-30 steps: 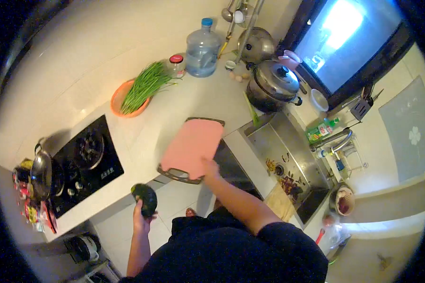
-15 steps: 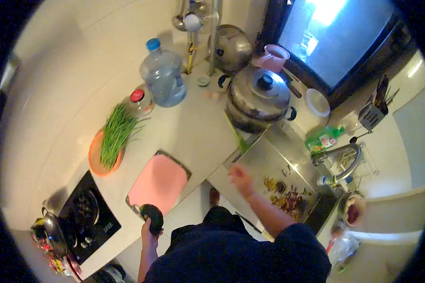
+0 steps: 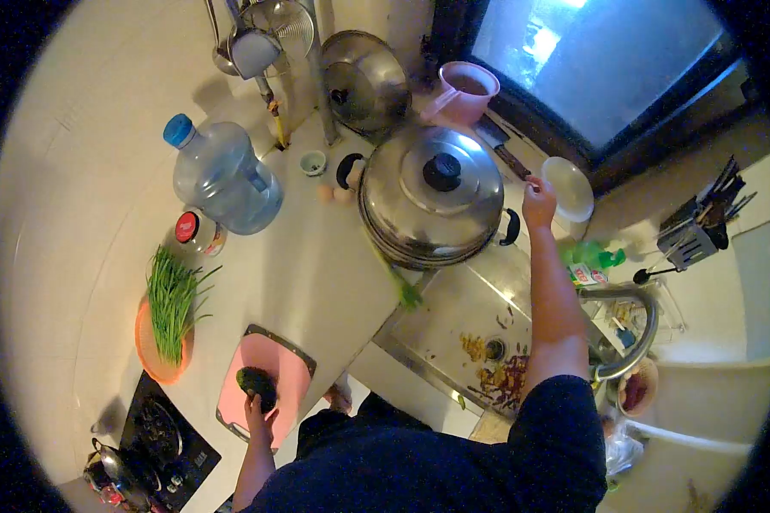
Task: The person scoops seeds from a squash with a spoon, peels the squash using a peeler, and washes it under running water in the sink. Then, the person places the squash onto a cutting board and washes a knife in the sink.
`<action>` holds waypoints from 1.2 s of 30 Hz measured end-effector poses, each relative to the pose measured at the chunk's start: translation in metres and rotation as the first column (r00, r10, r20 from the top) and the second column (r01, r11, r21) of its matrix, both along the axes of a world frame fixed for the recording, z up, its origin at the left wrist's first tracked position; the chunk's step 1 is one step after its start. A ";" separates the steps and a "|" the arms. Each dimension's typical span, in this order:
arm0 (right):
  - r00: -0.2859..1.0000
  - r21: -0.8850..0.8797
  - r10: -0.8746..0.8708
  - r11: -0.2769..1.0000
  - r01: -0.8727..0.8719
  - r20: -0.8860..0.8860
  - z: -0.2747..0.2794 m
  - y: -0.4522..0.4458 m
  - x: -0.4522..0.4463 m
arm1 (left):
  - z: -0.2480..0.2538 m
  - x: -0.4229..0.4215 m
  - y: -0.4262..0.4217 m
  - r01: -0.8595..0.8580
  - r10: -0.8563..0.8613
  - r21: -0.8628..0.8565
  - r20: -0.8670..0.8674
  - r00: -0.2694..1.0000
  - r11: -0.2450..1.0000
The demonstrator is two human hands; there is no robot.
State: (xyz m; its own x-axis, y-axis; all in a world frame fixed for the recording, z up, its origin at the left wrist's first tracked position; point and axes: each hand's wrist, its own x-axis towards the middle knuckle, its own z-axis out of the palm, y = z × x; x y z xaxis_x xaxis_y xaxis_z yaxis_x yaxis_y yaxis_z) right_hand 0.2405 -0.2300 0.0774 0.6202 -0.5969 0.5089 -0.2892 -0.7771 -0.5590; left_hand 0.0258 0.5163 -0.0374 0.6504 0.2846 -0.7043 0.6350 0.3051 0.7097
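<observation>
My left hand (image 3: 259, 419) is wrapped round a dark green, rounded vegetable (image 3: 257, 387), held over the pink cutting board (image 3: 289, 369) at the counter's front edge. Far to the right, my right hand (image 3: 539, 203) is stretched out past the large steel pot (image 3: 432, 197). Its fingers are closed at the end of the dark handle of a cleaver (image 3: 511, 160), which lies by the window sill. Beside that hand stands a white round lid or bowl (image 3: 568, 188).
An orange basket (image 3: 161, 369) of green chives, a lidded jar (image 3: 198, 232) and a water jug (image 3: 228, 179) line the left wall. The stove (image 3: 188, 457) is at lower left. Peelings lie in the sink (image 3: 445, 316), below the faucet (image 3: 650, 329).
My right hand has moved from the cutting board across the sink to the cleaver handle. The view has shifted toward the pot and window. My left hand still holds the green vegetable.
</observation>
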 end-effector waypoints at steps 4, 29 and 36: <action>0.974 -0.259 0.043 0.961 -0.102 -0.224 0.001 -0.022 0.043 | 0.013 0.000 0.008 0.202 -0.156 0.355 -0.153 0.976 0.913; 0.820 -0.021 0.210 0.965 -0.260 -0.533 -0.016 -0.057 0.089 | 0.230 0.428 -0.511 0.068 -0.991 0.990 0.129 -0.028 0.127; 0.929 -0.178 0.212 0.945 -0.274 -0.302 0.001 -0.063 0.086 | 0.175 0.482 -0.565 0.147 -0.990 0.985 0.104 -0.099 0.088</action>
